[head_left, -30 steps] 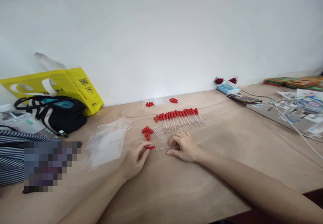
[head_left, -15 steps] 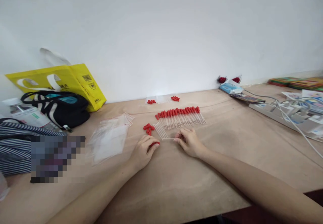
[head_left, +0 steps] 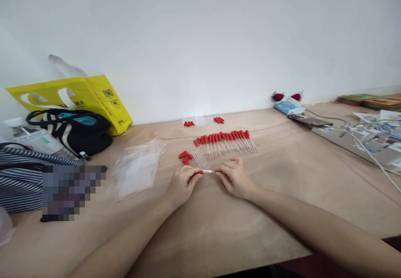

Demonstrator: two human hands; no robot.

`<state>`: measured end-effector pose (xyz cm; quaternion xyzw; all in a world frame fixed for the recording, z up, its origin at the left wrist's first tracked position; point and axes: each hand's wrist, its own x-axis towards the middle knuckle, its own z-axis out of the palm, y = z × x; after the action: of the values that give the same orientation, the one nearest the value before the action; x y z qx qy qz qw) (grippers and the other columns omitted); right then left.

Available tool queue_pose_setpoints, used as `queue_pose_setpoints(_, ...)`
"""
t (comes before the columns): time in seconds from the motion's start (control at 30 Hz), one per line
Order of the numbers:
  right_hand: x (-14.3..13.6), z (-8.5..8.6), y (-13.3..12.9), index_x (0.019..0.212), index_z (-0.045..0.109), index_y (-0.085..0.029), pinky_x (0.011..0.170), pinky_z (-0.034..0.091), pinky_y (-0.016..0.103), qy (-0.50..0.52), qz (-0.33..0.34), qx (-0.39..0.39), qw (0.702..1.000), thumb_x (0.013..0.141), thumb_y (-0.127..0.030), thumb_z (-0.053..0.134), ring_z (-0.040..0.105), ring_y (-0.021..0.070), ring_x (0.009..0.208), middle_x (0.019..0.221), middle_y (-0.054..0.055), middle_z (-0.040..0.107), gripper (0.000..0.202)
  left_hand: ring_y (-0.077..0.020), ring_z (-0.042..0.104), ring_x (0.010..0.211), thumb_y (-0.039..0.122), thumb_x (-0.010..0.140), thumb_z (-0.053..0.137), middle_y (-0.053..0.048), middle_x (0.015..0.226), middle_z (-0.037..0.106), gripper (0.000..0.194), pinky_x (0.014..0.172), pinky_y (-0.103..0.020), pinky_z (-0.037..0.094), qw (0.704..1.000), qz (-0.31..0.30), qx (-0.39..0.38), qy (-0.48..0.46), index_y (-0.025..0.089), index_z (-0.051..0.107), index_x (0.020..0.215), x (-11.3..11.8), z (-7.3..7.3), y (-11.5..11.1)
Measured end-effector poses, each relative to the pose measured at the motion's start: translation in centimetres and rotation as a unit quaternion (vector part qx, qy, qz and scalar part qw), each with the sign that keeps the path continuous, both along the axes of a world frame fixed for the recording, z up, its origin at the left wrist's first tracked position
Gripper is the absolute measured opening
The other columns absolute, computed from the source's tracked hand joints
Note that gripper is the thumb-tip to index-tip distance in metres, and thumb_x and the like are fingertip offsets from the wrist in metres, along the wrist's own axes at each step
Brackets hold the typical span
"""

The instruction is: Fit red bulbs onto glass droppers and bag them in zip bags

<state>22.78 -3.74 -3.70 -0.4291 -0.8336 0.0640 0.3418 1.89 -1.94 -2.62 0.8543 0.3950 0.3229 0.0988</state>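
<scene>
Between finger and thumb, my left hand (head_left: 184, 184) pinches a red rubber dropper bulb (head_left: 198, 172). My right hand (head_left: 234, 178) grips a clear glass dropper tube (head_left: 209, 171), whose left end meets the bulb; how far it sits inside I cannot tell. Just beyond my left hand lies a small heap of loose red bulbs (head_left: 184, 156). Several bare tubes (head_left: 200, 159) lie side by side beyond the gap between my hands. Behind my right hand a long row of droppers with red bulbs (head_left: 224, 141) lies on the wooden table (head_left: 269, 223).
Clear zip bags (head_left: 140, 169) lie left of my hands, and another bag (head_left: 202, 121) with red bulbs by it is near the wall. A yellow bag (head_left: 103, 102), black bag (head_left: 90, 129) and bottle (head_left: 37, 140) stand left. At right is a power strip (head_left: 347, 142) with cables.
My hands have come closer together. The bulb in my left hand and the tube in my right hand, apart before, now meet end to end. The view has shifted slightly.
</scene>
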Motion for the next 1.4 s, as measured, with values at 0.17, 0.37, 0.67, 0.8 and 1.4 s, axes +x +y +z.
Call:
queue_pose_setpoints(0.17,0.0,0.1,-0.1,0.089,0.057,-0.020,0.087,0.021,0.037,0.001,0.008,-0.007,1.000,0.086,-0.019,0.040,0.055,0.0128,0.075,0.080,0.001,0.063,0.017,-0.0168,0.058,0.076,0.025,0.085,0.045,-0.004,0.079,0.064,0.019,0.071,-0.031,0.045,1.000,0.010,-0.012,-0.012,0.018,0.062,0.087,0.1,0.1,-0.1)
queue_pose_setpoints(0.37,0.1,0.1,-0.1,0.090,0.058,-0.020,0.087,0.021,0.037,0.007,0.011,-0.007,1.000,0.085,-0.019,0.042,0.055,0.0121,0.072,0.078,0.000,0.063,0.016,-0.0168,0.058,0.077,0.028,0.085,0.045,-0.004,0.080,0.063,0.020,0.071,-0.031,0.045,0.999,0.015,-0.023,-0.022,0.018,0.062,0.089,0.0,0.0,-0.1)
queue_pose_setpoints(0.67,-0.5,-0.5,0.1,0.089,0.062,-0.019,0.074,0.026,0.031,0.037,0.053,-0.007,0.998,0.084,-0.024,0.047,0.052,0.0109,0.068,0.079,0.001,0.064,0.016,-0.0152,0.056,0.071,0.026,0.085,0.045,-0.002,0.073,0.062,0.017,0.066,-0.027,0.044,0.999,0.031,-0.015,-0.039,0.018,0.059,0.084,0.0,-0.1,-0.1)
queue_pose_setpoints(0.8,-0.2,-0.2,0.1,0.091,0.063,-0.021,0.074,0.024,0.032,0.011,0.069,-0.005,0.998,0.085,-0.024,0.046,0.053,0.0113,0.068,0.078,0.001,0.065,0.019,-0.0161,0.056,0.072,0.026,0.084,0.045,-0.002,0.074,0.062,0.016,0.068,-0.029,0.042,1.000,0.013,0.004,-0.011,0.019,0.058,0.082,-0.1,0.0,-0.3)
queue_pose_setpoints(1.4,-0.3,0.4,-0.2,0.082,0.061,-0.018,0.068,0.021,0.032,-0.056,0.072,0.051,0.995,0.085,-0.019,0.037,0.049,0.0123,0.064,0.074,0.002,0.063,0.024,-0.0158,0.053,0.069,0.021,0.085,0.042,-0.003,0.069,0.060,0.015,0.074,-0.032,0.039,0.990,-0.086,0.098,0.053,0.017,0.055,0.078,0.6,0.3,-1.2)
